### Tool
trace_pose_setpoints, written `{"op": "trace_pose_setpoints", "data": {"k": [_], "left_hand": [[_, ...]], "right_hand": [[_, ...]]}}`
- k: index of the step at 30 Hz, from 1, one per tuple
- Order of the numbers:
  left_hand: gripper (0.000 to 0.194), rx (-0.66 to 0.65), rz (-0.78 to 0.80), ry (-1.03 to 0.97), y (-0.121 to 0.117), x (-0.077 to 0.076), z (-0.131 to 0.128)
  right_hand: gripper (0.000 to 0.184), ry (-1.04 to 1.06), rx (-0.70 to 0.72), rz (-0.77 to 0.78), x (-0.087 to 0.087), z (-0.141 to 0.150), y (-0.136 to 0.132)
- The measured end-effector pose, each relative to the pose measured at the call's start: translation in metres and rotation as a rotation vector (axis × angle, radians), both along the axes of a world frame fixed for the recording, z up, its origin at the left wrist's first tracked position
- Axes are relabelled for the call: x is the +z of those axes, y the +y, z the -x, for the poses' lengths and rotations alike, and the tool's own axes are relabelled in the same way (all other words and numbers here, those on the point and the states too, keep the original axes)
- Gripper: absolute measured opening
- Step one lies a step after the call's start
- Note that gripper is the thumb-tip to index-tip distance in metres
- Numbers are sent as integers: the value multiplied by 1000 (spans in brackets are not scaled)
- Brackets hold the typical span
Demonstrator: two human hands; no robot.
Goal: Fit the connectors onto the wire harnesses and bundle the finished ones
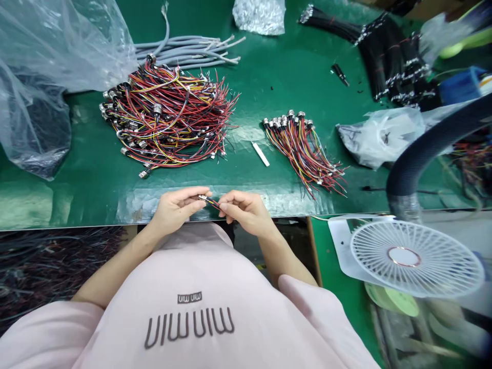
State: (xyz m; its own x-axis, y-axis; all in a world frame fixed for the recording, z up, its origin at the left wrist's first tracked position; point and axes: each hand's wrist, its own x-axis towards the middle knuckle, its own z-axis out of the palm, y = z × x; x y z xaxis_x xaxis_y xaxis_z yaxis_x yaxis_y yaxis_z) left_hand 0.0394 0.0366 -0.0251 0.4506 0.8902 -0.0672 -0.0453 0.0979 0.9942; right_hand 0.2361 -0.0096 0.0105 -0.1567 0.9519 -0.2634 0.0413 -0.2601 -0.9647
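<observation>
Close to the table's front edge, my left hand [180, 206] pinches the connector end of a short wired connector [209, 201]. My right hand [244, 209] grips its red, black and yellow wires between thumb and fingers. My fingers hide part of the connector and the wire ends. Beyond my left hand lies a large heap of similar wired connectors [172, 118], with metal ends mostly to the left. A smaller bundle of wired connectors [303, 148] is fanned out to the right, and a small white stick [260, 154] lies between the two piles.
Clear plastic bags [65, 46] stand at the left, beside grey cables [188, 51]. Black cable bundles [392, 56] lie far right, with a plastic bag [380, 136] nearer. A white fan [415, 259] and a thick black hose [426, 133] crowd the right of the green table [253, 82].
</observation>
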Motion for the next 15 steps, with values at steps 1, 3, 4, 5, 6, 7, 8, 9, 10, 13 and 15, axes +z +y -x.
{"op": "trace_pose_setpoints", "data": {"k": [1,3,4,5,6,7,8,9,10,13,15], "left_hand": [[34,-15,-11,11,0,0,0],[33,-45,-37,42,0,1,1],[32,-61,-45,57,0,2,1],[31,-79,-47,67,0,3,2],[30,-99,-43,71,0,4,2],[29,-118,-34,68,0,5,2],[29,-133,-24,61,0,5,2],[29,-143,-14,54,0,6,3],[30,-148,-5,48,-1,7,3],[31,-143,11,39,-1,7,4],[33,-140,11,39,-1,6,4]], "right_hand": [[24,18,-1,-3,-1,1,-1],[20,43,1,-20,-2,1,-5],[17,42,-8,-44,-3,2,-7],[14,23,-23,-84,-3,2,-9],[11,-18,-40,-141,-4,2,-12],[8,-75,-49,-214,-4,2,-14],[10,-139,-47,-294,-4,1,-16],[14,-199,-34,-369,-4,1,-17],[17,-247,-14,-427,-4,0,-19],[14,-307,24,-491,-1,-1,-21],[8,-351,20,-497,0,0,-20]]}}
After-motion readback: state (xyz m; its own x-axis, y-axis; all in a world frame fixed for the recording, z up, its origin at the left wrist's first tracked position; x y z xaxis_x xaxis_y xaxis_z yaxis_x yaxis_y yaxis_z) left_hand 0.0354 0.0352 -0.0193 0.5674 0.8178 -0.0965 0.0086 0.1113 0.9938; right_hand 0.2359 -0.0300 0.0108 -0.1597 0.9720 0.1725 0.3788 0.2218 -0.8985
